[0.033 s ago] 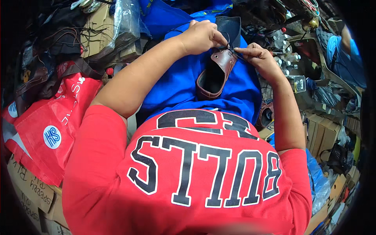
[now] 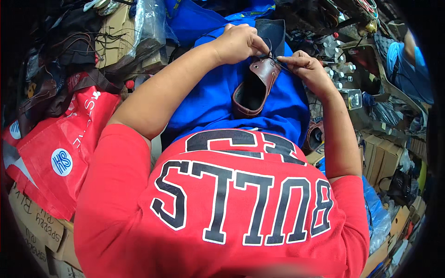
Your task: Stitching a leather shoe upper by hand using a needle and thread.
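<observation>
A brown leather shoe (image 2: 266, 71) rests on the blue cloth over my lap, its heel end toward me and its opening dark. Thin dark shoelace (image 2: 270, 54) runs through the eyelets at its front. On the left of the lace, my left hand (image 2: 242, 44) pinches a lace end between closed fingertips. My right hand (image 2: 303, 68) pinches the lace from the other side, thumb and forefinger together beside the eyelets. Beyond the shoe lies a flat black piece (image 2: 273, 33), partly hidden by my left hand.
At left are a red bag (image 2: 51, 157) and a cardboard box (image 2: 39, 222). Dark laces hang over a cardboard piece (image 2: 113, 39) at upper left. Several small white-and-clear bottles (image 2: 340, 69) stand at right, near stacked cardboard (image 2: 382, 157). Another brown shoe (image 2: 316, 133) shows beside my right forearm.
</observation>
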